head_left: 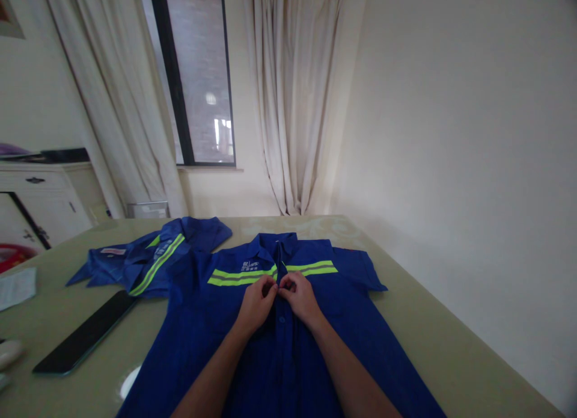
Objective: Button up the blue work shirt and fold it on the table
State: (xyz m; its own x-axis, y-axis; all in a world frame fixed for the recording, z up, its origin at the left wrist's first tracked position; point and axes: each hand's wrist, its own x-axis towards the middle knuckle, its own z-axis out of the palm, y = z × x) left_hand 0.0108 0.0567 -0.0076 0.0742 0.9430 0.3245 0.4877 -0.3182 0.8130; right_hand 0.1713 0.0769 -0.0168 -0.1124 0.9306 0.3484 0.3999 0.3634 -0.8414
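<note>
A blue short-sleeved work shirt [207, 334] with a yellow-green reflective band across the chest lies spread out, its collar pointing away from me. My left hand [256, 304] pinches the front placket just below the band. Close beside it, my right hand [300, 295] pinches the other side of the same placket, with the fingertips of both hands nearly touching. Whether a button sits between the fingers is hidden. One button [282, 319] shows on the placket below my hands. Above them the front edges part slightly toward the collar.
A second blue shirt [153, 255] with a reflective stripe lies crumpled at the back left. Nearer are a dark flat slab-like object [85, 334], a white paper [18, 288] and a white round thing [130, 383] partly under the shirt. The table [451, 346] meets a wall on the right.
</note>
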